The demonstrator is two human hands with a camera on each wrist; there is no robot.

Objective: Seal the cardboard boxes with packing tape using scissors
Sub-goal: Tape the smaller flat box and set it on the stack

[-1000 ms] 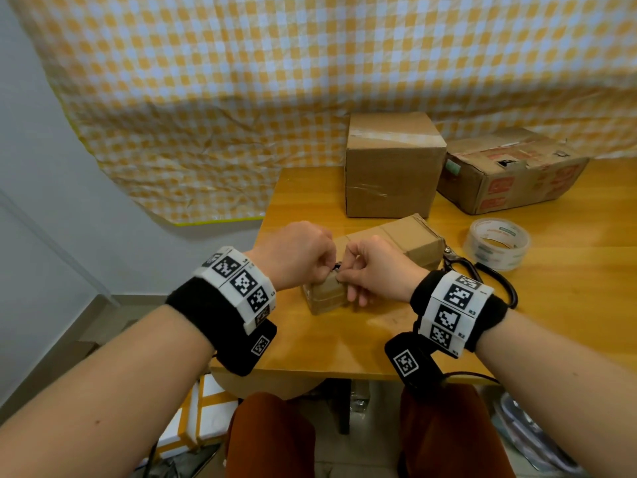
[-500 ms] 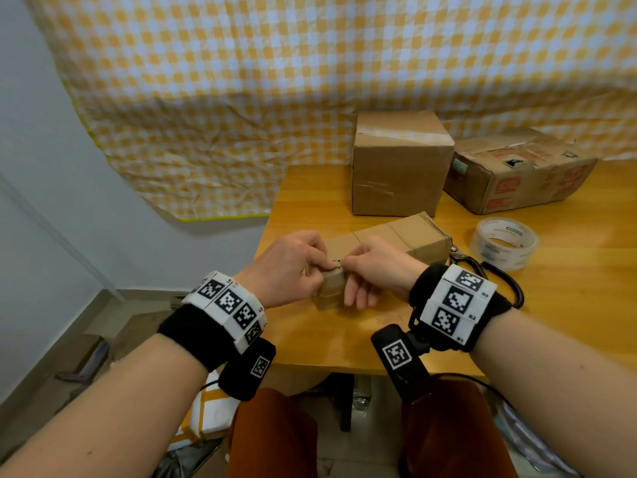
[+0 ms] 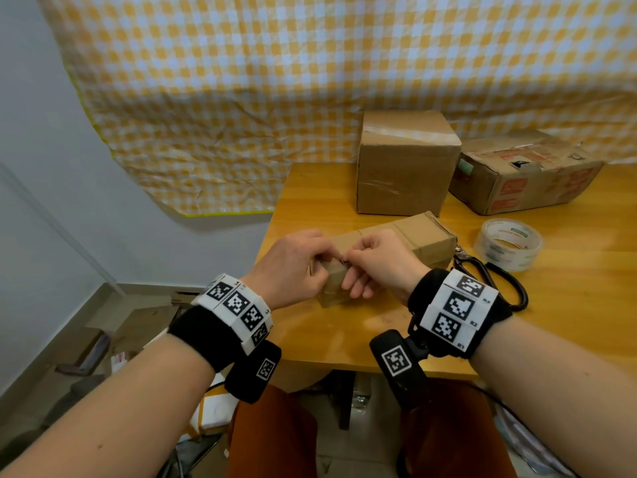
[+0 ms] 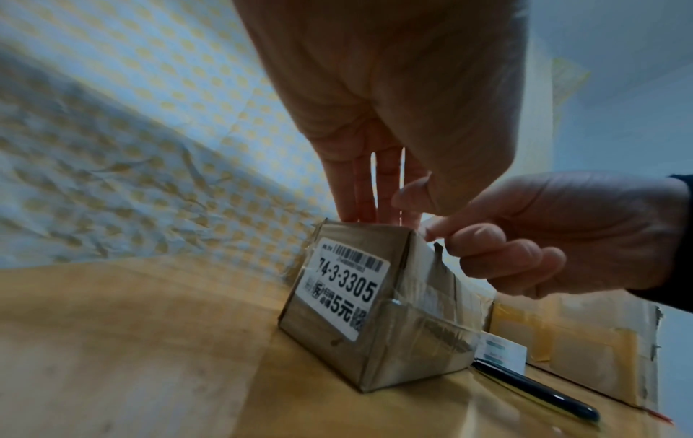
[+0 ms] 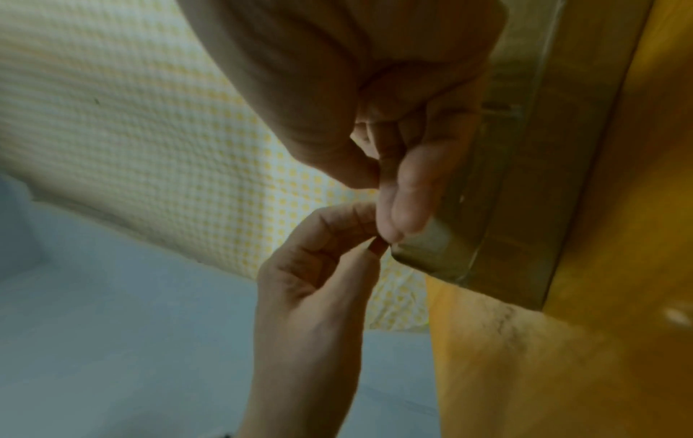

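A small long cardboard box [image 3: 406, 236] lies near the table's front left corner; its side carries a white label [image 4: 345, 284]. Both hands work at its near end. My left hand [image 3: 327, 262] has its fingers on the box's top edge, thumb and forefinger closed on a clear tape strip [image 4: 431, 237] at the corner. My right hand [image 3: 348, 267] pinches the same strip from the right, its other fingers curled beside the box. In the right wrist view the left hand [image 5: 369, 246] and right hand [image 5: 394, 234] meet at the box corner [image 5: 424, 246].
A clear tape roll [image 3: 508, 243] and black-handled scissors [image 3: 489, 274] lie right of the small box. A taped cube box [image 3: 403, 174] and a printed carton [image 3: 524, 174] stand at the back. The wooden table [image 3: 568, 305] ends just left of my hands.
Both hands stay at the box's near end, pinching at the same corner. My left wrist has dropped a little lower. The box, tape roll and scissors have not moved.
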